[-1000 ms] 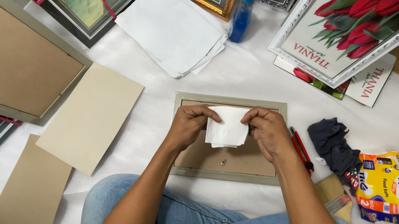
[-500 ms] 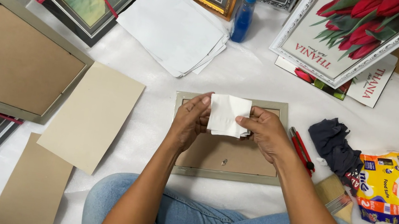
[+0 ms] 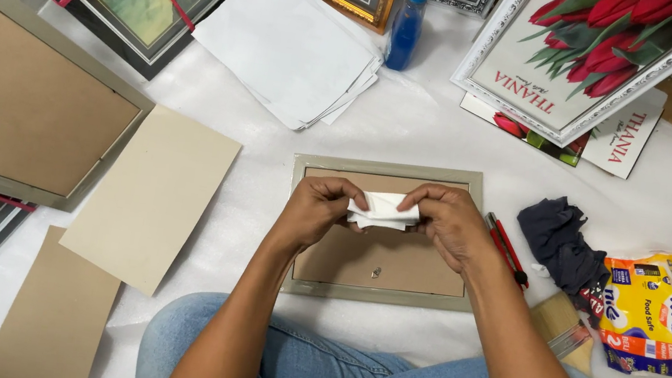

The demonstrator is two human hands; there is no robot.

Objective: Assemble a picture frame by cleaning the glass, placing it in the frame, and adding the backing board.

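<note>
Both hands — left hand (image 3: 316, 211), right hand (image 3: 446, 223) — pinch a folded white tissue (image 3: 383, 210) over frame back (image 3: 379, 259); red pen (image 3: 508, 250) & dark cloth (image 3: 560, 241) right, cardboard sheet (image 3: 153, 196) left.

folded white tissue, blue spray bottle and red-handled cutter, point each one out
folded white tissue (image 3: 384, 211), head view, on its middle between both hands
blue spray bottle (image 3: 404, 29), head view, on its blue body
red-handled cutter (image 3: 506, 248), head view, on the red handle's middle
</note>
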